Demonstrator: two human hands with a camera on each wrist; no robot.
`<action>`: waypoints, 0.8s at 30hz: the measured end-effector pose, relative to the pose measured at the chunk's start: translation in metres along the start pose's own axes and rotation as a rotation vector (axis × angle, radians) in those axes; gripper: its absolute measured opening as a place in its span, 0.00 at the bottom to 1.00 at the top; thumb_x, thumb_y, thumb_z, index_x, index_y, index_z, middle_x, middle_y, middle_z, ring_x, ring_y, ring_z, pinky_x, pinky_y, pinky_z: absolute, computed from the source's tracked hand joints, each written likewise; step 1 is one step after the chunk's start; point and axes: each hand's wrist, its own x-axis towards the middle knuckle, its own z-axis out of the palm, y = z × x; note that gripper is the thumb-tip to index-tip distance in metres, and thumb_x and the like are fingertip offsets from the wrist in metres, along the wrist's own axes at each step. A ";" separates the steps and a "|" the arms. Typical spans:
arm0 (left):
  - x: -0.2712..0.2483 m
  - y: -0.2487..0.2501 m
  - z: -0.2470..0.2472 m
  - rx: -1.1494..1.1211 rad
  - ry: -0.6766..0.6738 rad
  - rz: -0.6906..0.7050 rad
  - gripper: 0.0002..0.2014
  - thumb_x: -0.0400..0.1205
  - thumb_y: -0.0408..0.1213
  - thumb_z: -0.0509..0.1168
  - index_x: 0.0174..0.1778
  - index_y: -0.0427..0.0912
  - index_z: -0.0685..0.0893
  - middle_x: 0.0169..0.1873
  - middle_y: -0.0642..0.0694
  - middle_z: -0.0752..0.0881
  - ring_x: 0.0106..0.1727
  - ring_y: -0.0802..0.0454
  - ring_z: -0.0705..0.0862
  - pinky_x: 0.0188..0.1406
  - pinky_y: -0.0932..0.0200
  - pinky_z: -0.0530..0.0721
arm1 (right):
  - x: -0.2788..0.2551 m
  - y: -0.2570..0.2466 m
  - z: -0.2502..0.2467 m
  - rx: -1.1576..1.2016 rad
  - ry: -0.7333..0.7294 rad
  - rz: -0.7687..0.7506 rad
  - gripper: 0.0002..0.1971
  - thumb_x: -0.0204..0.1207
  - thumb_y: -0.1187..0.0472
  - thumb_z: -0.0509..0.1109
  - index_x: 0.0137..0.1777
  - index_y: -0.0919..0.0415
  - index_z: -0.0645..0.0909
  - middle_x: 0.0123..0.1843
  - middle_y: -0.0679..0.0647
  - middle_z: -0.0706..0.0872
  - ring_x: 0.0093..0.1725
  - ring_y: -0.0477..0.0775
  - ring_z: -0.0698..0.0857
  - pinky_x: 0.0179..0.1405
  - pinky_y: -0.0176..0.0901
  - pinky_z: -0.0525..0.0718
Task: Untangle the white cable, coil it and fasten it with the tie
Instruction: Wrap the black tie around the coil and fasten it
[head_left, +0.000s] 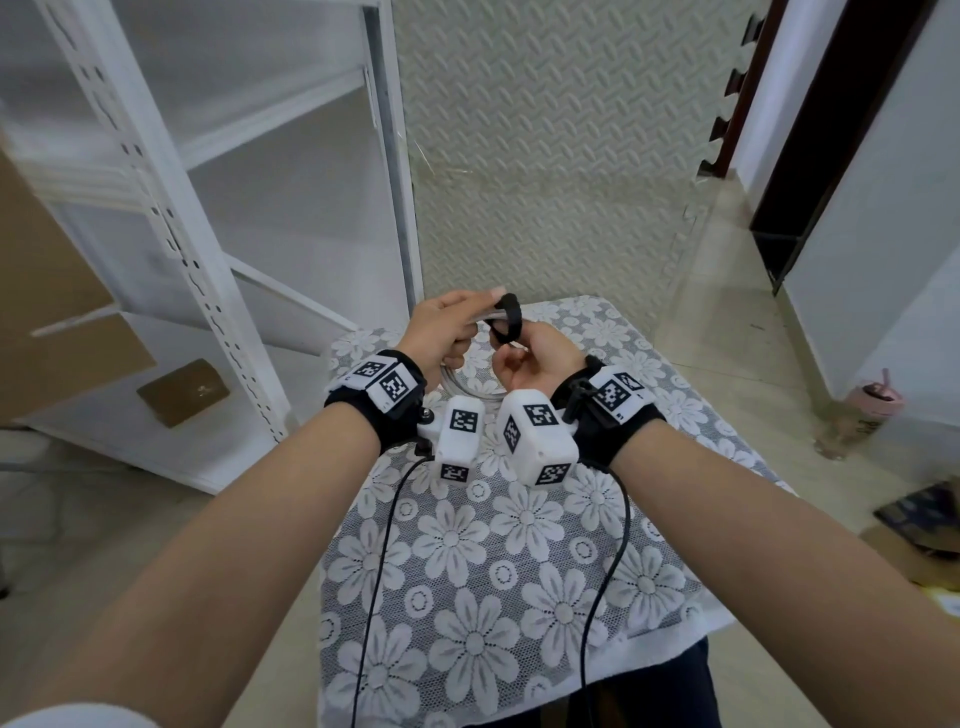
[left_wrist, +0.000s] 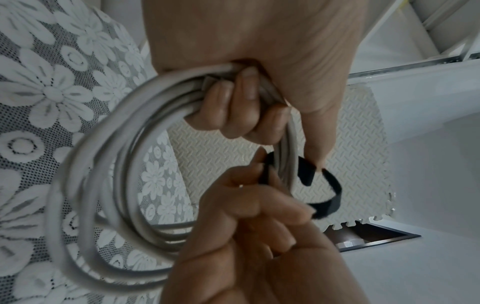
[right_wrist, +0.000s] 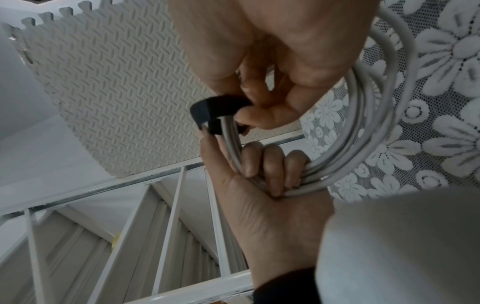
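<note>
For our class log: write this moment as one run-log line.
left hand grips coiled white cable | right hand pinches black tie | tie unfastened

- The right hand (right_wrist: 259, 67) fills the top of the right wrist view, fingers curled, pinching the black tie (right_wrist: 215, 112).
- That tie loops around the bunched strands of the white cable (right_wrist: 363, 127), just above the other hand's thumb.
- The left hand (right_wrist: 262, 185) comes up from below, palm showing, three fingers (right_wrist: 272, 162) curled over the gathered strands.
- The coil sweeps out to the right in several loops, over a lace tablecloth (right_wrist: 441, 102) with white flowers.
- Behind the hands: a cream foam mat (right_wrist: 116, 82) with an embossed pattern and a jigsaw edge.
- Lower left, a white metal shelving rack (right_wrist: 103, 236).
- A pale blurred shape (right_wrist: 405, 246) covers the lower right corner; what it is cannot be told.
</note>
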 end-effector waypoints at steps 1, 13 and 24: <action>0.000 0.000 0.000 0.004 0.003 -0.004 0.10 0.77 0.48 0.72 0.35 0.49 0.81 0.16 0.56 0.63 0.16 0.59 0.56 0.15 0.68 0.52 | 0.001 0.000 0.000 0.003 -0.001 0.000 0.08 0.78 0.70 0.65 0.37 0.66 0.77 0.32 0.55 0.77 0.12 0.42 0.64 0.15 0.26 0.73; 0.003 -0.001 -0.003 0.090 -0.093 0.010 0.05 0.81 0.42 0.68 0.40 0.49 0.84 0.16 0.56 0.66 0.15 0.60 0.59 0.15 0.67 0.55 | -0.002 -0.002 -0.002 -0.018 0.026 -0.006 0.09 0.78 0.72 0.63 0.36 0.67 0.77 0.32 0.55 0.77 0.24 0.42 0.64 0.15 0.28 0.74; 0.011 0.011 -0.008 0.230 -0.343 -0.202 0.19 0.84 0.48 0.62 0.30 0.42 0.73 0.14 0.54 0.67 0.16 0.59 0.65 0.25 0.64 0.65 | 0.007 -0.005 -0.005 -0.068 0.074 -0.029 0.09 0.78 0.72 0.63 0.35 0.68 0.76 0.32 0.55 0.75 0.21 0.43 0.68 0.14 0.29 0.74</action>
